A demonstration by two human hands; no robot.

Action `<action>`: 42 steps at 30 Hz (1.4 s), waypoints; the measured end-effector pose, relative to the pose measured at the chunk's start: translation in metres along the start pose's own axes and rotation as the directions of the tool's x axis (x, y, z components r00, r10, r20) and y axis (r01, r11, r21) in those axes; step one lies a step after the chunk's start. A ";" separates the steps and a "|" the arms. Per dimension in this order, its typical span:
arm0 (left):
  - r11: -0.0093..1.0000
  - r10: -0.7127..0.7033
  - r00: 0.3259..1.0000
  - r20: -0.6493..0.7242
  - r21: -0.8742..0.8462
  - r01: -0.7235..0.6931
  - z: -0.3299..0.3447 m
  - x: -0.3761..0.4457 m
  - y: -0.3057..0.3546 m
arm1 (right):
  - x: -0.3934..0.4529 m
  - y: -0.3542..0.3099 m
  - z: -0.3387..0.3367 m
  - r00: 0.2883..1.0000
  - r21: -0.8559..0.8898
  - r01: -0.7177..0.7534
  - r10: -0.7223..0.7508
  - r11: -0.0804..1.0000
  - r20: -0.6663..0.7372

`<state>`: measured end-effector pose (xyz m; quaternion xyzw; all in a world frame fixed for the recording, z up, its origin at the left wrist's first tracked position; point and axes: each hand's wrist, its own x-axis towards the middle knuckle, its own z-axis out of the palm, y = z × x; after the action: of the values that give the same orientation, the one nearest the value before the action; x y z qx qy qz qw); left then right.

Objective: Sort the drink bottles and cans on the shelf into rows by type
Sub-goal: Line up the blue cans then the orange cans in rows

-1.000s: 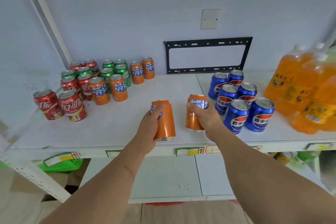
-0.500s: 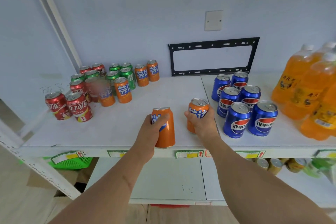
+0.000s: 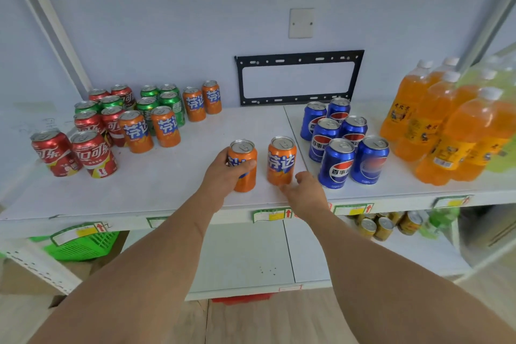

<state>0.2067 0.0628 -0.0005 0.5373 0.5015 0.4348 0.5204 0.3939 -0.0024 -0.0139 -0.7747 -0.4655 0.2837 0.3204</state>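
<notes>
Two orange cans stand upright side by side on the white shelf [image 3: 156, 187] near its front edge. My left hand [image 3: 223, 173] is wrapped around the left orange can [image 3: 243, 165]. The right orange can [image 3: 281, 160] stands free, and my right hand [image 3: 305, 193] is just in front of it with fingers apart, not touching it. Several blue cans [image 3: 339, 145] stand in two rows to the right. More orange cans [image 3: 164, 126], green cans [image 3: 156, 100] and red cans [image 3: 75, 148] are grouped at the left. Orange drink bottles [image 3: 444, 126] fill the far right.
A black metal bracket [image 3: 298, 78] is fixed to the wall behind the shelf. A lower shelf holds gold cans [image 3: 382, 227] at the right and a green basket [image 3: 81, 243] at the left. A white shelf upright [image 3: 47, 17] slants at the left.
Both orange cans came down onto the shelf. My right hand let go of its can and pulled back toward the edge. My left hand still grips its can.
</notes>
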 end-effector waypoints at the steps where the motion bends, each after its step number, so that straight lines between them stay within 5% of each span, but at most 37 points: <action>1: 1.000 0.003 1.000 0.010 0.015 -0.003 0.001 0.002 -0.001 | -0.004 0.002 0.000 1.000 -0.053 0.014 -0.015 0.999 -0.003; 11: 0.990 -0.018 0.999 0.029 0.141 0.014 0.000 0.011 -0.003 | -0.022 0.006 -0.011 0.985 -0.313 0.143 -0.104 0.939 0.140; 15: 0.931 -0.096 0.995 -0.026 0.352 0.100 -0.011 -0.009 -0.005 | -0.035 -0.002 -0.012 0.970 -0.408 0.228 -0.168 0.884 0.177; 18: 0.726 0.023 0.996 -0.083 0.686 0.040 -0.026 -0.036 -0.001 | -0.049 -0.013 -0.005 0.936 -0.452 0.342 -0.256 0.824 0.240; 21: 0.384 0.228 0.972 -0.062 0.923 -0.031 -0.043 -0.066 0.007 | -0.065 -0.028 0.008 0.882 -0.440 0.461 -0.345 0.771 0.321; 26: -0.031 0.392 0.919 0.047 0.999 -0.038 -0.080 -0.100 0.028 | -0.081 -0.066 0.027 0.785 -0.393 0.618 -0.510 0.681 0.351; 30: -0.149 0.419 0.905 0.070 0.989 -0.008 -0.115 -0.106 0.040 | -0.081 -0.104 0.046 0.742 -0.353 0.668 -0.553 0.655 0.380; 35: -0.050 0.443 0.896 -0.032 0.997 0.060 -0.151 -0.082 0.038 | -0.055 -0.154 0.078 0.778 -0.238 0.615 -0.528 0.752 0.340; 42: 0.561 0.355 0.866 -0.352 0.821 0.104 -0.196 -0.002 0.025 | 0.004 -0.224 0.131 0.861 0.039 0.462 -0.459 0.886 0.218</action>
<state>0.0145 0.0866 0.0404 0.6256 0.7155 0.3088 0.0360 0.1779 0.1130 0.0726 -0.6069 -0.6717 0.2802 0.3193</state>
